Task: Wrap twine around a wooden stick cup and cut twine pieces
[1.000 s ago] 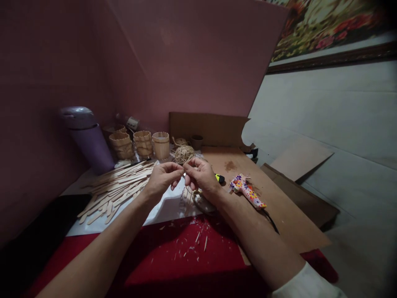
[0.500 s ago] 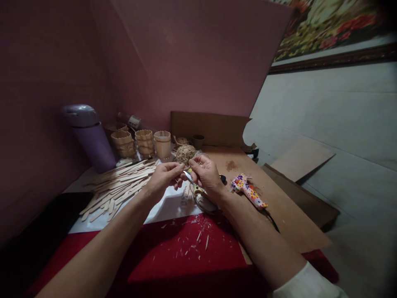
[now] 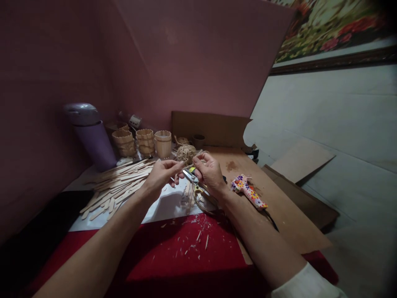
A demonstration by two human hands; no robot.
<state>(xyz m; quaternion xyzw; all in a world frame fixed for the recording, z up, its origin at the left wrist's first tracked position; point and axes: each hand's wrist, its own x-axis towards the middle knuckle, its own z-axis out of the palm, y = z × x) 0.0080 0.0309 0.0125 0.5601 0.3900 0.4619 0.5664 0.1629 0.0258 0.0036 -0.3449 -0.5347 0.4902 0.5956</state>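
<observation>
My left hand point(image 3: 164, 176) is closed in a pinch at the end of a short length of jute twine point(image 3: 188, 167). Facing it, my right hand point(image 3: 209, 173) grips the same twine between thumb and forefinger, and a strand loops over its knuckles. Just beyond the hands sits a ball of twine point(image 3: 185, 152). Below and between them are scissors point(image 3: 192, 179) with yellow handles, partly covered by the right hand. More twine point(image 3: 201, 207) curls beside the handles.
Wooden sticks point(image 3: 124, 184) lie heaped on white paper at left, near a purple bottle point(image 3: 96, 145). Several stick-covered cups point(image 3: 163, 145) stand behind. A flower-patterned glue gun point(image 3: 249, 192) rests on the brown board point(image 3: 285, 219). Wood scraps dot the red cloth point(image 3: 186, 265).
My hands have moved slightly apart, the right one shifting a little to the right. More of the scissor blades shows between them.
</observation>
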